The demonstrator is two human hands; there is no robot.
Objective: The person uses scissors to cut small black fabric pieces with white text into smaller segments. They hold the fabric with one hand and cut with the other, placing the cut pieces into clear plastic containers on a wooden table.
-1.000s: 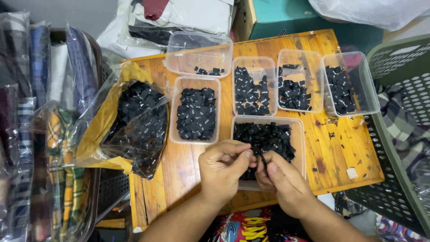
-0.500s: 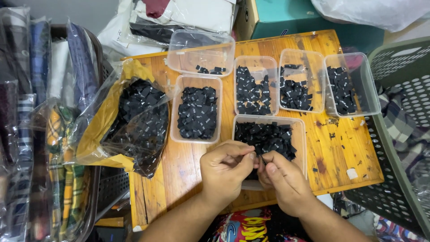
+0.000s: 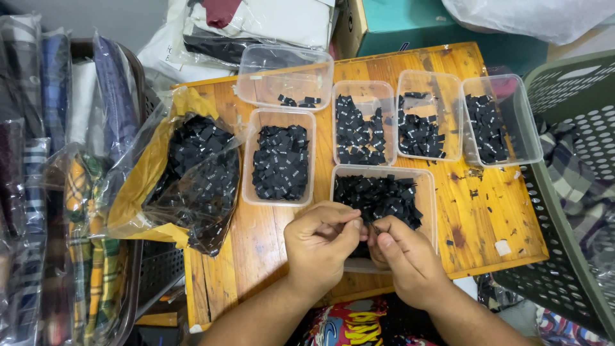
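Observation:
My left hand (image 3: 321,245) and my right hand (image 3: 405,258) meet fingertip to fingertip over the near end of a clear plastic tub (image 3: 428,186) full of small black fabric labels (image 3: 378,197). Both pinch a small black label (image 3: 366,225) between them; most of it is hidden by the fingers. Several more clear tubs with black labels stand on the wooden table (image 3: 493,211): one (image 3: 280,161) left of the hands, three in a row behind (image 3: 364,127) (image 3: 428,122) (image 3: 501,122), and a nearly bare one (image 3: 285,77) at the back.
A clear plastic bag (image 3: 192,173) stuffed with black labels lies on the table's left part. Folded, bagged clothes (image 3: 51,166) are stacked at left. A grey perforated basket (image 3: 570,211) stands at right. A teal box (image 3: 416,22) and bagged garments (image 3: 256,22) sit behind.
My two hands stay together over the near tub; the fingers shift slightly while working the label. Tubs and bag have not moved.

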